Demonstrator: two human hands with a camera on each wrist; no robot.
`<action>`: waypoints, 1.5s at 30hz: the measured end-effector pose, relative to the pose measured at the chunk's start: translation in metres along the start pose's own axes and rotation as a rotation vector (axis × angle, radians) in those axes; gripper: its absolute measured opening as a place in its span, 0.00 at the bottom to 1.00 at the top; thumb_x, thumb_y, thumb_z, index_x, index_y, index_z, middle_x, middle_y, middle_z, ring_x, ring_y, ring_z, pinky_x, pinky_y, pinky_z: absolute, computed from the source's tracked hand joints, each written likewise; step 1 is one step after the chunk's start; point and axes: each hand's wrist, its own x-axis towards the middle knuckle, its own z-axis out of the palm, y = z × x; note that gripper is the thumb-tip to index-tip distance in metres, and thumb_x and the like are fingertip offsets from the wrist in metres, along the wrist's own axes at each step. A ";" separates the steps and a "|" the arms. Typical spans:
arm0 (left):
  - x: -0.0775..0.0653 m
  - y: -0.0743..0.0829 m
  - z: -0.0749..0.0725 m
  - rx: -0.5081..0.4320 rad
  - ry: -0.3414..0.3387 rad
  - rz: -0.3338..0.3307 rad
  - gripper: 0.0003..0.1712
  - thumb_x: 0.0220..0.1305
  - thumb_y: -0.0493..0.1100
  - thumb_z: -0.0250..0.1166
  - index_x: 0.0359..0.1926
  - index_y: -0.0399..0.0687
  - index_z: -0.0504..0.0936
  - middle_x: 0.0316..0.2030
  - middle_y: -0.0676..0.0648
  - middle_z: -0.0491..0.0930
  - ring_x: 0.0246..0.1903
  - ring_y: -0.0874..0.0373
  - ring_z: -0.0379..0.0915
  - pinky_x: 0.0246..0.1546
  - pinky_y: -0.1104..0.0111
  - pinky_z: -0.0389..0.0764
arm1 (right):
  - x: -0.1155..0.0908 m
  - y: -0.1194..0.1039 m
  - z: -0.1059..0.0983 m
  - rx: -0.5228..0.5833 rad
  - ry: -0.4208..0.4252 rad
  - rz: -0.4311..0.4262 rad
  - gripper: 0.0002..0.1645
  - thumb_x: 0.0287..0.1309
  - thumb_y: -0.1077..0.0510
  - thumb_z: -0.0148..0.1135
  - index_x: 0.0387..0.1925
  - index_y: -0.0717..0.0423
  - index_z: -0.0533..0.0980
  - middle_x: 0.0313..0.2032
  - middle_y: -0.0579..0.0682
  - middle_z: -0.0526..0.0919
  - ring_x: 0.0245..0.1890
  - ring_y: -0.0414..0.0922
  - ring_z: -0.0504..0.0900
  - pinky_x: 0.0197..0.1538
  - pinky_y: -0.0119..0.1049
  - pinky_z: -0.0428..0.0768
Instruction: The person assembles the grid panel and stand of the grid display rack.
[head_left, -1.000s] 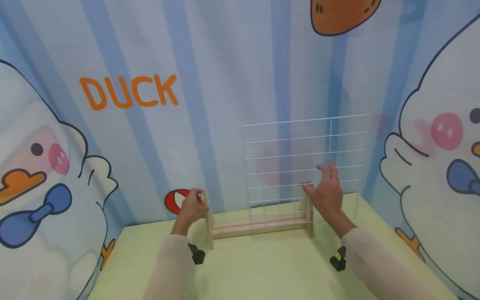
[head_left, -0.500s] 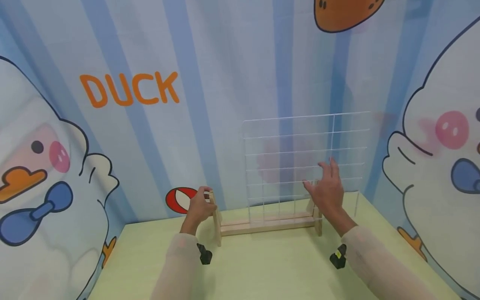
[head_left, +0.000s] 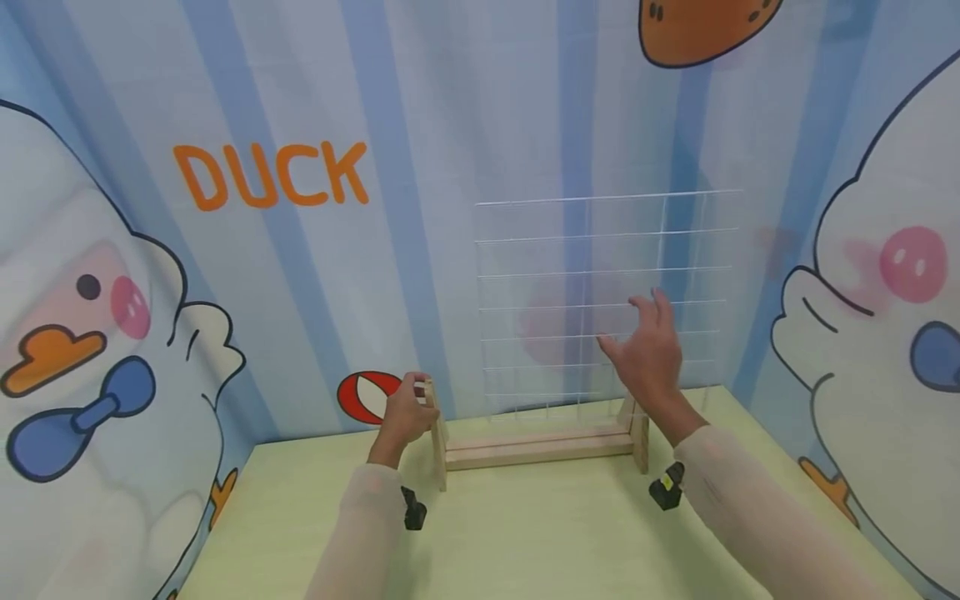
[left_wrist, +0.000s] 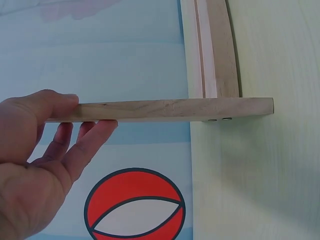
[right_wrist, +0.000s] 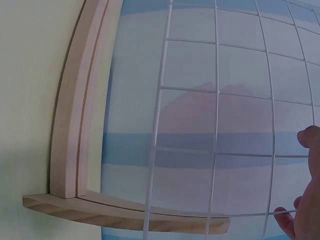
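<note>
A light wooden stand [head_left: 540, 455] with a grooved base bar and an upright at each end stands on the table. My left hand [head_left: 405, 414] pinches the top of its left upright [left_wrist: 150, 110], thumb on one side and fingers on the other. Above the base bar, a white wire grid panel [head_left: 607, 197] is held upright by my right hand [head_left: 649, 354]. In the right wrist view, the fingers [right_wrist: 311, 137] reach the wires at the right edge, and the grid's lowest wire hangs apart from the grooved bar. The right upright [head_left: 640, 440] is partly behind my right wrist.
The pale yellow table [head_left: 525, 533] ends at a blue striped curtain [head_left: 465, 125] printed with ducks, close behind the stand. Small black devices hang at both wrists.
My right hand has lifted the wire grid higher, away from the base bar. My left hand and the wooden stand shifted right in view, mostly in the first half second.
</note>
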 end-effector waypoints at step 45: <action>0.001 0.001 -0.003 0.020 0.024 0.006 0.31 0.60 0.28 0.66 0.62 0.44 0.68 0.55 0.36 0.77 0.41 0.48 0.82 0.37 0.59 0.89 | 0.029 -0.104 0.038 0.063 0.073 -0.058 0.38 0.52 0.52 0.78 0.62 0.56 0.71 0.75 0.59 0.62 0.62 0.62 0.79 0.51 0.55 0.85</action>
